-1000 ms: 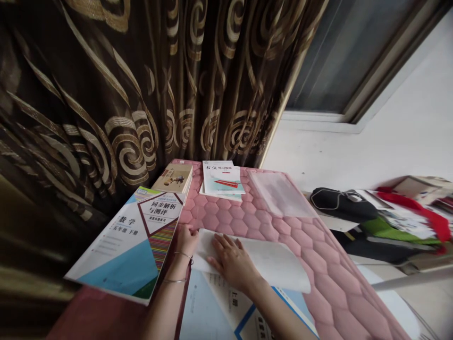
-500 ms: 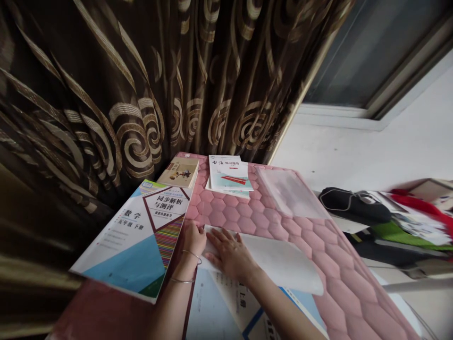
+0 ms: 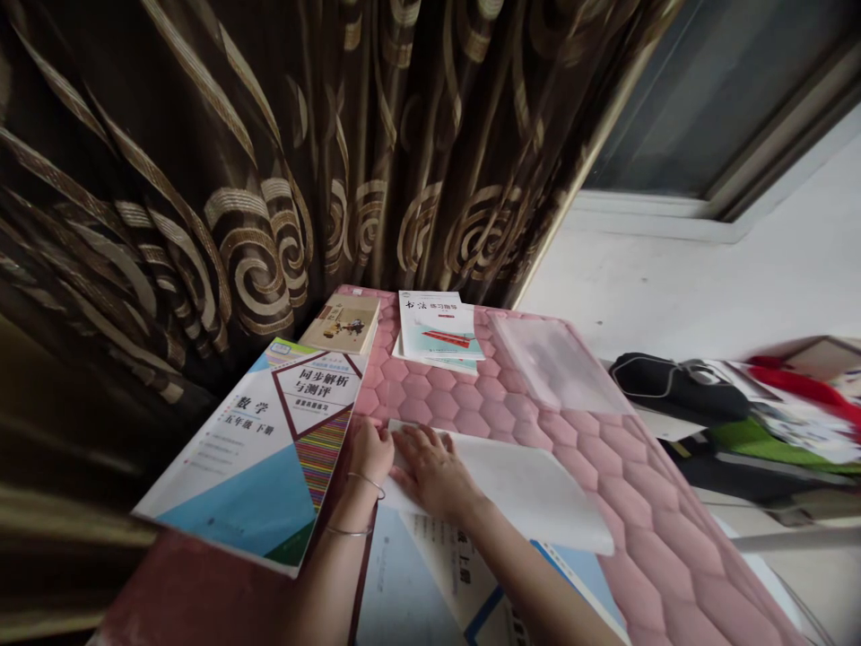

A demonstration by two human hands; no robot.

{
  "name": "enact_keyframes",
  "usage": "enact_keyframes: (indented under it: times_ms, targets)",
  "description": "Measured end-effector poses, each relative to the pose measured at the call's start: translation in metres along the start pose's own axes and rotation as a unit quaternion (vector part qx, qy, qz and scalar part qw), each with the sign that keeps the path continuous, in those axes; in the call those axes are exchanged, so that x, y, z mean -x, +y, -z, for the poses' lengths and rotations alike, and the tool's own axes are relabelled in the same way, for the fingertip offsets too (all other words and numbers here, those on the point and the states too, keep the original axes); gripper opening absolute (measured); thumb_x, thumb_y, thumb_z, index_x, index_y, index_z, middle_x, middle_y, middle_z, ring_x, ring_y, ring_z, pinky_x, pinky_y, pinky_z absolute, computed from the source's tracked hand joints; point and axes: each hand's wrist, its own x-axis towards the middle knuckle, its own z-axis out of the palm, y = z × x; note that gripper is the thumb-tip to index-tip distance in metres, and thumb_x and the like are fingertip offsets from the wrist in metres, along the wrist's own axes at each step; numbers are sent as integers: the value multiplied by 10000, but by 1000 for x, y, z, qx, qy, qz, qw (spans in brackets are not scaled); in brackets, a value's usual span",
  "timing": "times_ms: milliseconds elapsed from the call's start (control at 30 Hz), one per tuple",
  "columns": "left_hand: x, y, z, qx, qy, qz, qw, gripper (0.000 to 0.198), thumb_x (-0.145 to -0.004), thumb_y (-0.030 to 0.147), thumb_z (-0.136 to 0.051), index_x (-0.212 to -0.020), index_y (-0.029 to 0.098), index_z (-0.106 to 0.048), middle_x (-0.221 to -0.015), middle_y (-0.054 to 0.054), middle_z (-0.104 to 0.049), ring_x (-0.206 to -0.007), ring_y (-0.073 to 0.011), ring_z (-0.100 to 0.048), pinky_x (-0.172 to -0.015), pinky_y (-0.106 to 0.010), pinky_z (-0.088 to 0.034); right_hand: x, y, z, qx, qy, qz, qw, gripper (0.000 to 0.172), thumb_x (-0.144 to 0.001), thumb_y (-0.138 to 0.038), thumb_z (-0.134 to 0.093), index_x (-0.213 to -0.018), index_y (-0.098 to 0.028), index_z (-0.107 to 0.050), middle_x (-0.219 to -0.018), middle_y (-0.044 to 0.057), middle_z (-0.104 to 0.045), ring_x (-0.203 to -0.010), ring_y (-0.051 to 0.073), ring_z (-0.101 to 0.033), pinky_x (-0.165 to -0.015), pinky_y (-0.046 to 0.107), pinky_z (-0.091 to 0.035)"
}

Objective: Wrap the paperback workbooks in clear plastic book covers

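Observation:
A book with a blue and white cover (image 3: 404,574) lies in front of me. Over its upper part rests a white sheet (image 3: 517,484), whose right end lifts slightly in a curve. My right hand (image 3: 430,471) presses flat on the sheet's left part, fingers stretched out. At the left edge of the sheet is my left hand (image 3: 371,453), with bracelets on the wrist. Its fingers are curled together, and what they pinch, if anything, is hidden. Just left of it lies a math workbook (image 3: 248,467).
Beyond the workbook is a tan book (image 3: 343,323). White booklets (image 3: 440,327) and a translucent plastic cover (image 3: 558,363) lie farther back on the pink padded tabletop (image 3: 646,529). A patterned curtain (image 3: 323,161) hangs behind. A black case (image 3: 679,390) sits among clutter at right.
My right hand has shifted slightly up and left on the white sheet, its fingers closer to my left hand. The left hand stays at the sheet's edge.

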Motion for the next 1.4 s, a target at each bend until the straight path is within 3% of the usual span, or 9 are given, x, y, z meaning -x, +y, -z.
enact_keyframes:
  times_ms: [167, 300, 433, 567, 667, 867, 1133, 1400]
  targets:
    - [-1, 0, 0, -7, -4, 7, 1000, 148, -795, 114, -599, -940, 113, -628, -942, -111, -688, -911, -188, -649, -827, -268, -467, -3, 2, 3, -37, 11, 32, 999, 576, -956, -525, -348, -1425, -207, -449, -1448, 146, -457, -1326, 298, -372, -1110, 522, -246]
    - [-1, -1, -2, -21, 15, -11, 1000, 174, -777, 58, -577, -929, 129, -620, -887, -88, -685, -881, -179, -649, -807, -265, -463, 10, 17, 16, -62, 27, 14, 998, 507, -947, -406, -415, -1396, -179, -485, -1439, 131, -476, -1286, 262, -447, -1080, 401, -336]
    - [-2, -1, -3, -44, 8, -19, 999, 137, -780, 55, -561, -872, 146, -609, -826, -70, -677, -839, -181, -652, -759, -262, -464, 46, 52, 29, 5, 95, -148, 984, 422, -924, -341, -416, -1292, -230, -591, -1391, 116, -522, -1236, 300, -487, -1008, 451, -394]
    - [-3, 0, 0, -67, 8, -38, 997, 144, -784, 45, -542, -840, 160, -608, -812, -72, -683, -829, -189, -655, -744, -267, -468, 82, 97, 34, 67, 143, -359, 920, 440, -924, -397, -363, -1231, -232, -632, -1305, 154, -548, -1177, 364, -504, -884, 521, -441]
    - [-5, 1, 1, -73, 9, -49, 996, 152, -777, 48, -546, -824, 177, -610, -824, -68, -693, -841, -192, -661, -752, -266, -471, 95, 123, 34, 10, 140, -425, 894, 463, -925, -433, -342, -1201, -230, -653, -1128, 169, -620, -1011, 324, -608, -816, 468, -465]
    - [-4, 3, 3, -75, 0, -20, 997, 129, -811, 81, -529, -855, 163, -618, -874, -90, -711, -857, -206, -673, -753, -269, -476, 89, 151, 24, -174, 132, -431, 875, 382, -857, -350, -456, -1104, -188, -697, -939, 117, -718, -875, 250, -672, -736, 337, -492]
    - [-3, 9, 9, -54, -20, -2, 998, 163, -827, 70, -519, -858, 177, -638, -895, -78, -731, -862, -193, -687, -745, -248, -479, 79, 160, 24, -211, 147, -424, 868, 331, -820, -280, -509, -1068, -176, -703, -912, 82, -733, -816, 207, -673, -697, 281, -480]
    - [0, 5, 10, -33, -42, -77, 996, 294, -812, 11, -473, -821, 202, -696, -884, -32, -743, -871, -170, -676, -775, -246, -476, 80, 161, 23, -224, 154, -451, 850, 327, -830, -267, -516, -1114, -155, -635, -898, 91, -722, -804, 203, -669, -676, 282, -468]
